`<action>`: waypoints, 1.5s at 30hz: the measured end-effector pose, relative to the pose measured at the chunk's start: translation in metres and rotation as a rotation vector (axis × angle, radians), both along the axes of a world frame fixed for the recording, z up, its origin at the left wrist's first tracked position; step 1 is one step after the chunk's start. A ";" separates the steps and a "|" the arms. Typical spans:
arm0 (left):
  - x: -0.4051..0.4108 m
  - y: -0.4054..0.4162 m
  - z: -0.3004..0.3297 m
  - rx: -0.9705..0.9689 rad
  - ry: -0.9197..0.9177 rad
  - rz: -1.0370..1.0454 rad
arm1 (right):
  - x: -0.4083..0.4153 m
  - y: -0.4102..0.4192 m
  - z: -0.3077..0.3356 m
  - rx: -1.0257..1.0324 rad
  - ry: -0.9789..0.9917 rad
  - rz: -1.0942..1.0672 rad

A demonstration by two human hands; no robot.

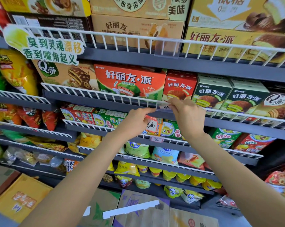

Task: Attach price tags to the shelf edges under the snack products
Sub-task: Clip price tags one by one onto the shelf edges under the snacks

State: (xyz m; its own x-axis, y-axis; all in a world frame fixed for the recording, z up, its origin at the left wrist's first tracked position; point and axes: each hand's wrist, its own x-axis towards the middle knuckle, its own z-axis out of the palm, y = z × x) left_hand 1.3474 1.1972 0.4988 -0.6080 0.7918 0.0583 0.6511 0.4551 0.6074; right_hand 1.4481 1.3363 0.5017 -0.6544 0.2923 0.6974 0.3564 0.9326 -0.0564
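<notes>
**Price tag pinched at the shelf rail**

While both arms reach up, the left hand (139,117) and right hand (182,110) pinch the ends of a clear-sleeved price tag (165,106), handwritten "6/", against the white wire rail (105,95) below the red 好丽友·派 box (130,81). Curled under the left hand's fingers is a spare tag (151,124) reading "6元". One shelf down, a mounted tag (156,139) reads "7元".

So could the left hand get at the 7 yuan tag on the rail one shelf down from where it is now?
Probably yes. The 7 yuan tag hangs on the outside of its white wire rail, with nothing in front of it, just below the left hand. But that hand already holds a loose tag in its fingers, so gripping looks awkward.
</notes>
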 end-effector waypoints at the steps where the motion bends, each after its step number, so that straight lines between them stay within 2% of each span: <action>1: 0.000 0.000 -0.002 0.005 -0.005 0.001 | 0.001 -0.001 -0.004 0.029 -0.018 -0.007; 22: -0.004 0.003 -0.008 0.056 -0.029 -0.014 | 0.003 -0.002 -0.022 0.249 -0.090 -0.088; 29: -0.008 0.003 -0.008 0.046 -0.067 -0.034 | 0.006 -0.004 -0.027 0.266 -0.099 -0.087; 36: -0.007 0.003 -0.003 0.073 -0.103 -0.035 | 0.002 -0.007 -0.029 0.162 -0.058 -0.052; 40: -0.008 0.004 -0.001 0.050 -0.102 -0.047 | -0.001 0.000 -0.031 0.194 -0.055 -0.030; 45: -0.007 0.002 0.005 0.121 -0.187 0.007 | 0.005 0.005 -0.041 0.250 -0.135 0.013</action>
State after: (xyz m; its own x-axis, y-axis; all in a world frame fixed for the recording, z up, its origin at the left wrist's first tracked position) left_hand 1.3400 1.1988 0.5040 -0.6225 0.7817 0.0387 0.5190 0.3753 0.7680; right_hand 1.4531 1.3417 0.4608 -0.7487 0.1126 0.6533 0.3328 0.9162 0.2234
